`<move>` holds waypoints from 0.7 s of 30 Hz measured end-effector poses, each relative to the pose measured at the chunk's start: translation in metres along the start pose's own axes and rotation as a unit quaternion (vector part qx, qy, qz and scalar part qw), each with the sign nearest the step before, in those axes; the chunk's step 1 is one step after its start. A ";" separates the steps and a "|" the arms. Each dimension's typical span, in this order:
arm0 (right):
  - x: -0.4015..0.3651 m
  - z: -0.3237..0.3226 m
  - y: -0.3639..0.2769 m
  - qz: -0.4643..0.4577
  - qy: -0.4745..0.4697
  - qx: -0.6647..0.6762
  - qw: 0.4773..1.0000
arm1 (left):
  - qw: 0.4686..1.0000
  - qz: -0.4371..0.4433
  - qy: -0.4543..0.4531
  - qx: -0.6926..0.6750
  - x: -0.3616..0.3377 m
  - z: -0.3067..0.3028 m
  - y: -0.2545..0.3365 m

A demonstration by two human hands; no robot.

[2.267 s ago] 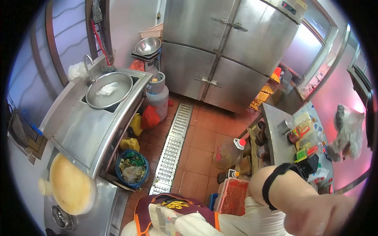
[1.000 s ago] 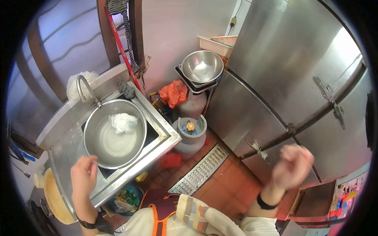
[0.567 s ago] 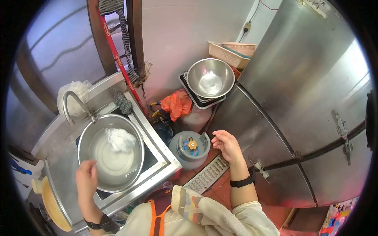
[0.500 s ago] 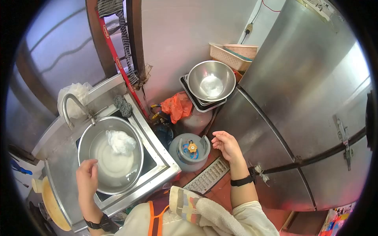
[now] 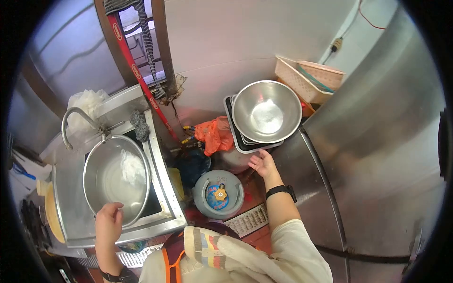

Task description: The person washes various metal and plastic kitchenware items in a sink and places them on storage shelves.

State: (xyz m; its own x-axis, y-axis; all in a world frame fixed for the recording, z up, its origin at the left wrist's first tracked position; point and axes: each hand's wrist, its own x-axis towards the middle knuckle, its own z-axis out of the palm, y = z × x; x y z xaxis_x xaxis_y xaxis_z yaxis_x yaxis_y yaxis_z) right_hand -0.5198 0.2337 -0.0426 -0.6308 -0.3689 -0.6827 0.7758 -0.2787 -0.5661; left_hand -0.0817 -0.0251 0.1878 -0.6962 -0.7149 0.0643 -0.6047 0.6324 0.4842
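My left hand (image 5: 109,221) is loosely curled over the near rim of a large metal basin (image 5: 87,181) in the sink, with nothing visible in its fingers. The basin holds cloudy water and a white translucent bundle (image 5: 133,168). Fingers apart and empty, my right hand (image 5: 264,166) reaches just below a wide stainless steel bowl (image 5: 245,111). That bowl rests on a flat black-and-silver appliance (image 5: 247,147), which sits over a rounded grey cylinder (image 5: 236,160).
A curved tap (image 5: 78,111) and a grey scouring pad (image 5: 139,125) are at the sink. A gas cylinder (image 5: 200,195) stands on the floor between my arms, near an orange plastic bag (image 5: 215,135). Plastic baskets (image 5: 295,78) lie behind the bowl; a tall steel cabinet (image 5: 377,155) fills the right.
My view has shifted right and the bowl appears larger. My right hand has moved up toward the bowl and its fingers have spread. My left hand sits lower against the basin.
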 end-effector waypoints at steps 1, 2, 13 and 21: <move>0.010 0.003 -0.001 0.002 -0.007 0.053 0.999 | 1.000 -0.016 -0.011 0.007 -0.002 0.001 0.005; 0.018 0.004 -0.003 0.005 -0.017 0.078 0.997 | 1.000 -0.025 -0.004 0.016 -0.003 0.001 0.009; 0.074 -0.003 -0.011 0.049 -0.053 0.194 0.978 | 0.984 -0.145 0.072 0.072 -0.024 -0.027 0.031; 0.122 -0.020 -0.008 0.002 0.009 0.149 0.989 | 0.972 -0.208 0.083 0.070 -0.058 -0.021 0.007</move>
State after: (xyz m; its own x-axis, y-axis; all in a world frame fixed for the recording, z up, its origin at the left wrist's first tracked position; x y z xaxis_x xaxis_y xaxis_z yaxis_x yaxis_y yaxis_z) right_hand -0.6030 0.2081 -0.1304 -0.6263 -0.3551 -0.6940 0.7473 -0.5271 -0.4047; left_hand -0.0374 0.0145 0.2062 -0.3158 -0.9482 0.0349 -0.8751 0.3053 0.3756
